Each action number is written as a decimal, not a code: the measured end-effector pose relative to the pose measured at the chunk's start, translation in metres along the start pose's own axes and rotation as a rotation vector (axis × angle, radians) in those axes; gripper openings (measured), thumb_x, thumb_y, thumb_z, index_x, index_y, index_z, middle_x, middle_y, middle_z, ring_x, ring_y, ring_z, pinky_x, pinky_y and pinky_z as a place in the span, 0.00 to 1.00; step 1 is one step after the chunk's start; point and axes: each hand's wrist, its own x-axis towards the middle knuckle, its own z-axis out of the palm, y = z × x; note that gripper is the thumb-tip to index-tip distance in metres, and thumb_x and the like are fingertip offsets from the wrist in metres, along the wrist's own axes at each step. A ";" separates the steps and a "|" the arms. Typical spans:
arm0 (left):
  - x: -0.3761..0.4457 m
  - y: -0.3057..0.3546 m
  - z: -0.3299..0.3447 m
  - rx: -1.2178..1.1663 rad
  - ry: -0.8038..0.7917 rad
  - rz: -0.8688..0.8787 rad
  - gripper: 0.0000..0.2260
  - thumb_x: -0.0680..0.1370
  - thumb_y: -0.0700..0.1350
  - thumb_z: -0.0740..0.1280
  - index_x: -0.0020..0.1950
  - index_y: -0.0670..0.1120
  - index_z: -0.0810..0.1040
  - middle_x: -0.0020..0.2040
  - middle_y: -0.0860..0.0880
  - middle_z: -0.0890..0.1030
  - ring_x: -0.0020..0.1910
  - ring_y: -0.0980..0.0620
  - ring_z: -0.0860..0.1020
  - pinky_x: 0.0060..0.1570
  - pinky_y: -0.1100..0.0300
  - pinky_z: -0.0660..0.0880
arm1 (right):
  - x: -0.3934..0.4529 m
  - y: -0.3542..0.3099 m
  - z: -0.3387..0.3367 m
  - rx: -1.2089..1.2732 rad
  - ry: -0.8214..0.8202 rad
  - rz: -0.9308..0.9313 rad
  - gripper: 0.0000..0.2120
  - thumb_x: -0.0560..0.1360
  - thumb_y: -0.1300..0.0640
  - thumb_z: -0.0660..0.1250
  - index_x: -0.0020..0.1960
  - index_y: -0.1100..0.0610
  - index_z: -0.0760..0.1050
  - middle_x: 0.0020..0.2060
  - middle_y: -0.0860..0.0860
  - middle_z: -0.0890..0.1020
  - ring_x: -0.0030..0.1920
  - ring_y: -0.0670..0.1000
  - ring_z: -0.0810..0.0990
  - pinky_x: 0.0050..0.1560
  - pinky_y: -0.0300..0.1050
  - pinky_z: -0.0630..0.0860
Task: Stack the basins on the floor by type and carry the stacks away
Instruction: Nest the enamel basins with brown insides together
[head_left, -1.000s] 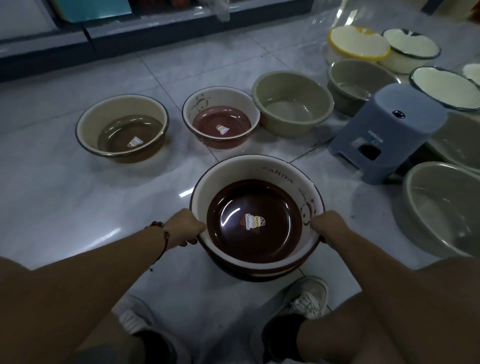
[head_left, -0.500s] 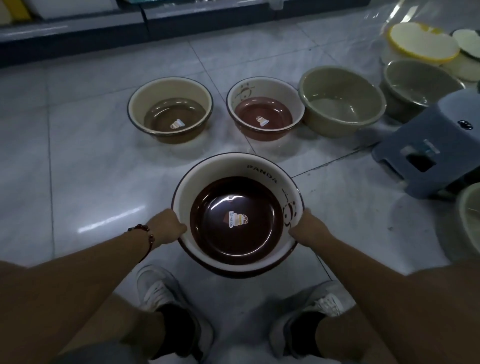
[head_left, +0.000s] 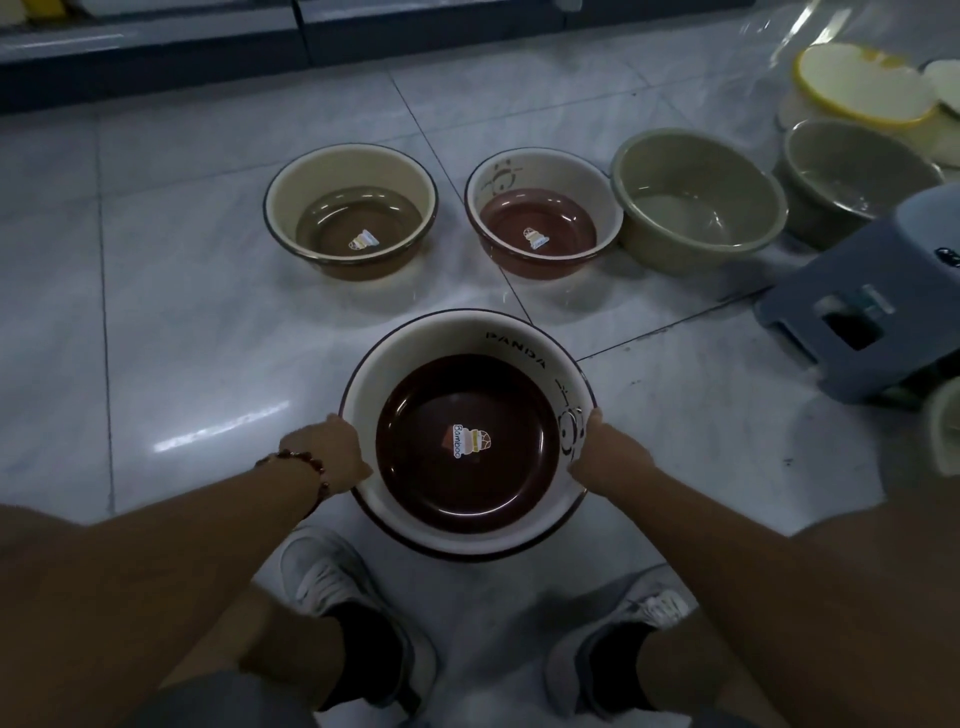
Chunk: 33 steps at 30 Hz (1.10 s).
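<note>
a person's left hand (head_left: 332, 454) and right hand (head_left: 605, 451) grip opposite sides of the rim of a cream panda basin with a dark brown bottom (head_left: 467, 431), fingers curled around the rim, near the middle of the tiled floor (head_left: 182, 364), above two grey sneakers. farther off sit a tan basin (head_left: 350, 210), a reddish-brown panda basin (head_left: 543, 210) and two olive basins (head_left: 698, 200), with a blue plastic stool (head_left: 872, 291) at right.

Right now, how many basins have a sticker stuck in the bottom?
3: the dark brown basin held in both hands, the olive-bottomed basin far left, and the reddish panda basin beside it. Others may sit out of frame.
</note>
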 end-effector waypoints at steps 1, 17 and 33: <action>-0.004 0.002 -0.008 0.087 0.046 0.015 0.30 0.79 0.58 0.65 0.73 0.39 0.63 0.64 0.42 0.76 0.60 0.44 0.77 0.52 0.53 0.73 | -0.002 -0.003 -0.008 -0.067 0.019 -0.049 0.35 0.75 0.50 0.67 0.77 0.53 0.55 0.63 0.54 0.73 0.60 0.58 0.77 0.59 0.55 0.76; -0.041 -0.026 -0.173 0.119 0.530 0.251 0.37 0.76 0.66 0.61 0.80 0.52 0.54 0.79 0.41 0.56 0.75 0.39 0.62 0.70 0.44 0.62 | -0.020 -0.159 -0.167 -0.282 0.254 -0.476 0.34 0.77 0.33 0.58 0.78 0.47 0.58 0.78 0.52 0.59 0.77 0.58 0.58 0.75 0.58 0.55; 0.217 -0.080 -0.160 -0.019 0.377 -0.020 0.34 0.77 0.67 0.58 0.79 0.53 0.56 0.79 0.42 0.57 0.74 0.40 0.62 0.71 0.45 0.62 | 0.292 -0.315 -0.092 -0.253 0.052 -0.551 0.37 0.77 0.35 0.58 0.80 0.47 0.51 0.79 0.55 0.52 0.77 0.61 0.58 0.73 0.60 0.60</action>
